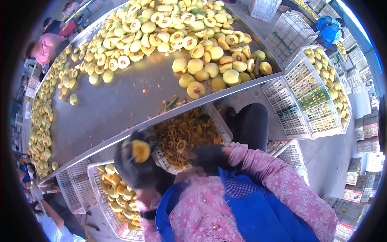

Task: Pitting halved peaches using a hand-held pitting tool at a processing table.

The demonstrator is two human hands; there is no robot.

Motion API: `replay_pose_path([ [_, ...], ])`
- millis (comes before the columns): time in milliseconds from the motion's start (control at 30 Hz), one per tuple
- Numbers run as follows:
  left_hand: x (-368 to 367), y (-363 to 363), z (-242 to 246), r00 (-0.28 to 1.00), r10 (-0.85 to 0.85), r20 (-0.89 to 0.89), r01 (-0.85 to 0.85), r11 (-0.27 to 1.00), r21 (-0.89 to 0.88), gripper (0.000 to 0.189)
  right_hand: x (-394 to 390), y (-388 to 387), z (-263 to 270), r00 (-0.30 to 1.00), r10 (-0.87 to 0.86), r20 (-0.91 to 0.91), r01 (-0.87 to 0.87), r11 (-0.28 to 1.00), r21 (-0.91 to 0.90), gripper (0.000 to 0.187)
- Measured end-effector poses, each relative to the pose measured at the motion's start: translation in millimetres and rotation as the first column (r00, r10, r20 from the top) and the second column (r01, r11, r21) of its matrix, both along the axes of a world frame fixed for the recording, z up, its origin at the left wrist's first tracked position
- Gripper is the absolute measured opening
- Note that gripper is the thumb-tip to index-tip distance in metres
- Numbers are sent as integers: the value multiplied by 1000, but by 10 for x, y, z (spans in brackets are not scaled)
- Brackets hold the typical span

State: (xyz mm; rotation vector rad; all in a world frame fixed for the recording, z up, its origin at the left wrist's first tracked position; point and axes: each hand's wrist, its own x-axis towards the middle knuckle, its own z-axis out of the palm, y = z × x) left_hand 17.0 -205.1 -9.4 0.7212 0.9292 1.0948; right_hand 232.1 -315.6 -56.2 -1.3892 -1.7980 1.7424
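My left hand (137, 165), in a dark glove, holds a yellow stone-fruit half (141, 151) just off the front edge of the metal table (99, 103). My right hand (208, 157), dark-gloved and blurred, is over the near side of a white crate of pits and fruit scraps (187, 130); whether it grips anything cannot be made out. Halved yellow-green stone fruit (163, 36), many with brown pits showing, lie heaped along the far side of the table. Larger fruit (211, 69) lie near its right corner. A leaf (171, 103) and loose pits lie by the front edge.
A white crate of fruit halves (121, 196) stands at my lower left, beside an upright plastic crate (77, 184). Tall crates (314, 99) of fruit are at the right. A person in pink (48, 47) and others are beyond the table; another person's arm (51, 211) is at lower left.
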Motion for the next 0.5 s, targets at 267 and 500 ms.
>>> replay_pose_path([
  [267, -2434, 457, -137, 202, 108, -973, 357, 917, 176, 35, -185, 18, -229, 963, 185, 194, -162, 978, -131, 60],
  [500, 219, 1020, 590, 773, -161, -613, 347, 917, 197, 36, -198, 19, -655, 959, 150, 242, -202, 957, 207, 56],
])
